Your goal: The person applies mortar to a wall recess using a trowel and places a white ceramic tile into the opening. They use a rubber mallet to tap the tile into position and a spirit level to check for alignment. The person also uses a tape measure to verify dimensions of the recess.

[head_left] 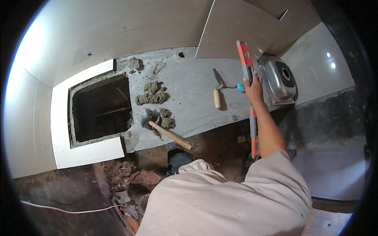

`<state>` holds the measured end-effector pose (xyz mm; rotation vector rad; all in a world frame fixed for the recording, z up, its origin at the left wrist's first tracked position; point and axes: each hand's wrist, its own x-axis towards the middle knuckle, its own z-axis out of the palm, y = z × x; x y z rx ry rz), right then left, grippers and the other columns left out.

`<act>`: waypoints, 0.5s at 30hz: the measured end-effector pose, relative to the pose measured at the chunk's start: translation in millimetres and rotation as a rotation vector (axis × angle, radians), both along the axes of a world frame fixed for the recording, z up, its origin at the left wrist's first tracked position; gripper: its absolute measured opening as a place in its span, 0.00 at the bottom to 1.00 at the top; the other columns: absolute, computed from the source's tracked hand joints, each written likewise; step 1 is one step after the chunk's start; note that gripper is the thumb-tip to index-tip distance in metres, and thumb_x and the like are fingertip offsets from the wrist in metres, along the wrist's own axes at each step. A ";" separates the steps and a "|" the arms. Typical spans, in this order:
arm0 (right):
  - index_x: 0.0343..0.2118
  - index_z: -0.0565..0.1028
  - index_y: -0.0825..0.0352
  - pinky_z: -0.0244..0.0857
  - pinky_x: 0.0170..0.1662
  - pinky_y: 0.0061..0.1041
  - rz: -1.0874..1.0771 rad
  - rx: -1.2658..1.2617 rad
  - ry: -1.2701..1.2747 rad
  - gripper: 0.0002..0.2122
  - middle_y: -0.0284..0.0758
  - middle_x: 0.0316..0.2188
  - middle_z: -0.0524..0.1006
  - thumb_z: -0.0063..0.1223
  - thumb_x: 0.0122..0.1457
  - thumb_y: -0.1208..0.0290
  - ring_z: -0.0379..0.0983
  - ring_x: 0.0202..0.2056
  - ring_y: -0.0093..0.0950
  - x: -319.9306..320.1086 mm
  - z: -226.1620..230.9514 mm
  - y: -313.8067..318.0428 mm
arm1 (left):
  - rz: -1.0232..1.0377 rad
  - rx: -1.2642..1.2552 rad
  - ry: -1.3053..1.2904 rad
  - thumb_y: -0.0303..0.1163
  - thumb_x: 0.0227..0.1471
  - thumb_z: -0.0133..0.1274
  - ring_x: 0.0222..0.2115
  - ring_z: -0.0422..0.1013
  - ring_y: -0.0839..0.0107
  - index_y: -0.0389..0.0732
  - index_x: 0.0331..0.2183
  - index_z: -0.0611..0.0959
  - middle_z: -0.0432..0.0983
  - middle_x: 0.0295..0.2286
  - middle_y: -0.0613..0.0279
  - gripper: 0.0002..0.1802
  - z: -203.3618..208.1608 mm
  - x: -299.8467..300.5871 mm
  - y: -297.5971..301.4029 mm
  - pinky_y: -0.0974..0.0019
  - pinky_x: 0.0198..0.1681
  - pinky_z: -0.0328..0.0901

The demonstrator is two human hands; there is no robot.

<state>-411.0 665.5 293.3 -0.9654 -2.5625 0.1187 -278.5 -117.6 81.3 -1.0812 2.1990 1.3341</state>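
My right hand [255, 88] is closed around the middle of a long red and grey spirit level [245, 57]. The level reaches from the back of the grey cement counter [193, 94] out past its front edge. Right beside my fingers is a small round blue thing [241, 87], possibly a tape measure. Left of it lies a trowel [217, 98] with a pale wooden handle. A mallet [169, 134] with a dark head and wooden handle rests by the mortar heaps [152, 93], its handle over the front edge. My left hand is not in view.
A steel sink [278, 76] stands upside down at the counter's right end. On the left, white tile strips [88, 155] border a dark rectangular opening [100, 108]. A large tile sheet [224, 31] leans at the back wall. Rubble [130, 177] and a white cable [75, 212] lie below.
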 end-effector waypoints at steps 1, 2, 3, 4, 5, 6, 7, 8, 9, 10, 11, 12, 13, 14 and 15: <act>0.66 0.56 0.77 0.60 0.62 0.48 -0.085 -0.040 -0.091 0.36 0.61 0.60 0.64 0.55 0.64 0.57 0.63 0.59 0.59 12.0 -17.2 18.3 | 0.003 0.019 -0.042 0.30 0.63 0.53 0.30 0.74 0.65 0.35 0.38 0.81 0.77 0.32 0.55 0.08 -4.6 12.6 8.4 0.61 0.35 0.70; 0.67 0.56 0.75 0.59 0.62 0.49 -0.099 -0.058 -0.121 0.35 0.59 0.62 0.63 0.54 0.64 0.57 0.62 0.60 0.58 23.8 -33.5 34.9 | 0.011 0.039 -0.079 0.30 0.63 0.53 0.29 0.74 0.65 0.35 0.38 0.81 0.77 0.32 0.55 0.08 -8.2 24.4 19.0 0.62 0.35 0.70; 0.67 0.57 0.73 0.59 0.63 0.50 -0.140 -0.092 -0.168 0.35 0.56 0.64 0.61 0.54 0.65 0.57 0.61 0.61 0.57 32.9 -48.2 52.1 | 0.023 0.062 -0.117 0.30 0.63 0.53 0.29 0.74 0.66 0.35 0.38 0.81 0.77 0.31 0.56 0.08 -9.6 36.0 30.1 0.62 0.34 0.70; 0.68 0.57 0.71 0.60 0.63 0.51 -0.202 -0.138 -0.211 0.34 0.54 0.65 0.61 0.54 0.65 0.57 0.61 0.62 0.57 39.6 -62.5 70.9 | 0.025 0.073 -0.143 0.31 0.63 0.53 0.28 0.74 0.66 0.35 0.38 0.81 0.78 0.31 0.56 0.09 -10.3 46.3 42.1 0.62 0.34 0.70; 0.68 0.57 0.69 0.60 0.62 0.51 -0.265 -0.183 -0.259 0.34 0.52 0.65 0.61 0.54 0.65 0.57 0.61 0.62 0.56 46.4 -77.5 90.2 | 0.027 0.086 -0.158 0.31 0.63 0.53 0.28 0.74 0.66 0.35 0.38 0.82 0.78 0.31 0.56 0.09 -10.3 54.9 55.5 0.62 0.33 0.70; 0.69 0.57 0.67 0.60 0.62 0.52 -0.307 -0.211 -0.294 0.34 0.49 0.66 0.60 0.54 0.65 0.57 0.61 0.63 0.55 52.9 -91.8 112.0 | 0.030 0.103 -0.172 0.31 0.63 0.53 0.27 0.74 0.66 0.35 0.38 0.82 0.78 0.30 0.56 0.09 -9.0 63.7 68.3 0.62 0.32 0.70; 0.68 0.59 0.65 0.61 0.61 0.54 -0.366 -0.219 -0.320 0.33 0.49 0.65 0.62 0.55 0.65 0.57 0.61 0.63 0.52 58.0 -106.7 136.4 | 0.035 0.112 -0.190 0.31 0.63 0.53 0.27 0.74 0.67 0.35 0.38 0.82 0.78 0.30 0.57 0.09 -6.8 71.5 81.7 0.62 0.32 0.70; 0.67 0.61 0.64 0.61 0.61 0.55 -0.393 -0.212 -0.335 0.32 0.48 0.64 0.64 0.56 0.64 0.57 0.62 0.63 0.50 59.1 -126.0 157.9 | 0.037 0.125 -0.205 0.32 0.63 0.53 0.27 0.74 0.67 0.35 0.38 0.82 0.78 0.30 0.57 0.09 -2.1 81.3 93.6 0.63 0.31 0.70; 0.63 0.68 0.67 0.62 0.61 0.52 -0.367 -0.300 -0.345 0.28 0.50 0.59 0.70 0.57 0.62 0.60 0.67 0.61 0.48 62.3 -136.8 185.3 | 0.048 0.131 -0.211 0.32 0.63 0.54 0.26 0.73 0.67 0.35 0.38 0.82 0.78 0.30 0.57 0.09 3.3 91.5 105.7 0.63 0.31 0.70; 0.51 0.77 0.68 0.66 0.57 0.45 -0.376 -0.153 -0.248 0.20 0.52 0.47 0.78 0.55 0.62 0.58 0.74 0.53 0.47 60.1 -156.8 202.9 | 0.071 0.135 -0.216 0.32 0.63 0.54 0.26 0.73 0.68 0.35 0.38 0.82 0.78 0.29 0.58 0.10 11.9 106.0 117.6 0.63 0.30 0.70; 0.50 0.78 0.67 0.69 0.54 0.44 -0.165 0.069 -0.403 0.20 0.52 0.47 0.79 0.53 0.63 0.57 0.76 0.51 0.48 57.3 -168.4 224.7 | 0.079 0.127 -0.225 0.32 0.63 0.54 0.25 0.73 0.68 0.35 0.38 0.82 0.78 0.29 0.58 0.10 20.5 120.2 130.1 0.63 0.30 0.70; 0.51 0.77 0.67 0.70 0.52 0.44 -0.209 -0.044 -0.432 0.21 0.52 0.48 0.79 0.52 0.64 0.56 0.77 0.49 0.50 60.4 -173.9 242.4 | 0.090 0.125 -0.232 0.33 0.63 0.54 0.25 0.73 0.68 0.35 0.38 0.82 0.78 0.29 0.58 0.10 28.3 133.2 141.1 0.63 0.29 0.70; 0.53 0.77 0.67 0.71 0.51 0.44 -0.211 -0.103 -0.523 0.22 0.52 0.48 0.79 0.51 0.65 0.54 0.78 0.47 0.51 62.4 -173.1 263.3 | 0.101 0.127 -0.245 0.33 0.63 0.54 0.25 0.73 0.69 0.35 0.38 0.83 0.79 0.29 0.58 0.10 35.2 143.5 153.5 0.63 0.28 0.70; 0.54 0.75 0.69 0.70 0.52 0.46 -0.154 -0.005 -0.582 0.24 0.53 0.49 0.78 0.51 0.65 0.54 0.77 0.48 0.51 55.8 -181.6 276.8 | 0.113 0.126 -0.263 0.33 0.63 0.54 0.24 0.73 0.69 0.35 0.38 0.83 0.79 0.28 0.59 0.10 42.5 153.9 164.9 0.64 0.28 0.70; 0.55 0.74 0.69 0.69 0.53 0.47 -0.165 0.010 -0.585 0.24 0.53 0.50 0.78 0.50 0.65 0.54 0.76 0.50 0.51 58.7 -183.5 287.6 | 0.129 0.134 -0.278 0.33 0.63 0.54 0.24 0.73 0.69 0.35 0.38 0.83 0.79 0.28 0.59 0.11 45.4 161.6 175.9 0.64 0.27 0.70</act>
